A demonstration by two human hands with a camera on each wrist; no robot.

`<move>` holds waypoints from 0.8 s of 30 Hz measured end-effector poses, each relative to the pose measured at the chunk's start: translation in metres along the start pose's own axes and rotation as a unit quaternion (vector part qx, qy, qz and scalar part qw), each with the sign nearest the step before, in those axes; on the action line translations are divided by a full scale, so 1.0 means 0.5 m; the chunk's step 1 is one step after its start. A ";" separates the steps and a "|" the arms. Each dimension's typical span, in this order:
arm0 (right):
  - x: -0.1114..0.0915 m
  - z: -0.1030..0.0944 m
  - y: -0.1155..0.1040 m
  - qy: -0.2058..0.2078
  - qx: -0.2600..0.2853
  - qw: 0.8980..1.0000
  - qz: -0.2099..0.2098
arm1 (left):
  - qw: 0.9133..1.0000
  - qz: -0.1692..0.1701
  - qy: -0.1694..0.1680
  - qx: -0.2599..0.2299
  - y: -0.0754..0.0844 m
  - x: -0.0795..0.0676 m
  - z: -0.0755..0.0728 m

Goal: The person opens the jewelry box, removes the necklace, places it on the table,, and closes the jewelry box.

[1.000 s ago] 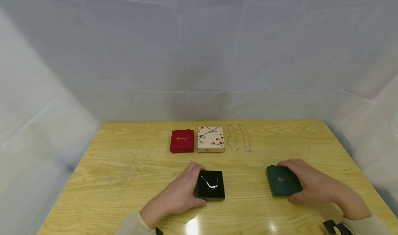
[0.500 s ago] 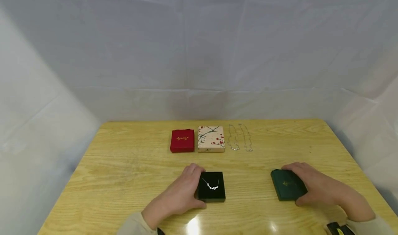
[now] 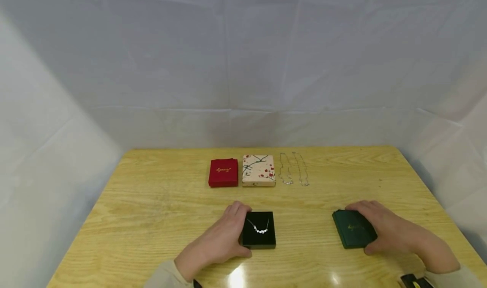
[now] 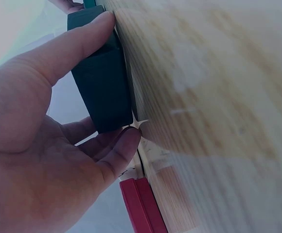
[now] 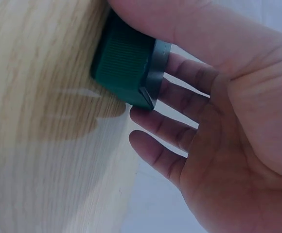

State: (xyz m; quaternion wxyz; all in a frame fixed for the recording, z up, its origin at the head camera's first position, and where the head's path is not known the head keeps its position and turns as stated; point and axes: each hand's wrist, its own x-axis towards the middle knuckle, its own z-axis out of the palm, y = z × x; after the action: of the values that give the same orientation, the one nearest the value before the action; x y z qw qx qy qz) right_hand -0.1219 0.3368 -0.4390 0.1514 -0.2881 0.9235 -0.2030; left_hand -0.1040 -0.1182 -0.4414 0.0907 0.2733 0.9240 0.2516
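Note:
In the head view, my left hand (image 3: 222, 235) grips the left side of an uncovered jewelry box base (image 3: 251, 242) with a black lining. A silver necklace (image 3: 261, 231) lies curved on that lining. The left wrist view has the dark green box wall (image 4: 99, 90) between thumb and fingers. Farther right, my right hand (image 3: 392, 231) holds a green jewelry box lid (image 3: 351, 234) with faint gold lettering, thumb at the near edge and fingers at the far edge. From the right wrist, the lid's ribbed green side (image 5: 124, 56) shows close to the wooden surface.
Toward the back of the wooden table (image 3: 152, 212) sit a red jewelry box (image 3: 223, 173) and a cream box with a floral branch print (image 3: 258, 171). Two thin silver necklaces (image 3: 285, 169) lie stretched out to their right. White sheeting (image 3: 243, 68) surrounds the table's back and sides.
My right hand has carried the green lid to the right and a little toward the near edge, slowing in the last half second. The left hand and box base are nearly still.

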 end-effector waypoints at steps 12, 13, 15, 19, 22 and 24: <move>0.000 0.001 -0.004 -0.002 0.016 1.000 0.005 | 1.000 -0.014 -0.015 -0.010 0.001 -0.003 -0.008; 0.000 0.001 -0.006 0.000 0.017 1.000 0.008 | 1.000 -0.014 -0.014 -0.010 0.002 -0.004 -0.009; 0.000 -0.002 -0.009 0.009 0.016 1.000 0.009 | 1.000 -0.016 -0.011 -0.010 0.003 -0.005 -0.011; 0.005 -0.009 -0.020 0.030 0.008 1.000 0.002 | 1.000 -0.023 -0.007 -0.014 0.002 -0.008 -0.015; 0.013 -0.015 -0.035 0.043 0.001 0.999 -0.007 | 0.999 -0.025 -0.008 -0.023 0.001 -0.010 -0.017; 0.021 -0.019 -0.050 0.050 -0.003 0.999 -0.010 | 0.999 -0.026 -0.007 -0.029 -0.001 -0.012 -0.018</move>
State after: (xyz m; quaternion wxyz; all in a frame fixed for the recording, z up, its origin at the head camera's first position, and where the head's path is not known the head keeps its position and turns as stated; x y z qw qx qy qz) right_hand -0.1224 0.3146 -0.4209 0.1017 -0.2876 0.9276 -0.2158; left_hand -0.1021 -0.1257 -0.4335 0.1114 0.2485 0.9225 0.2735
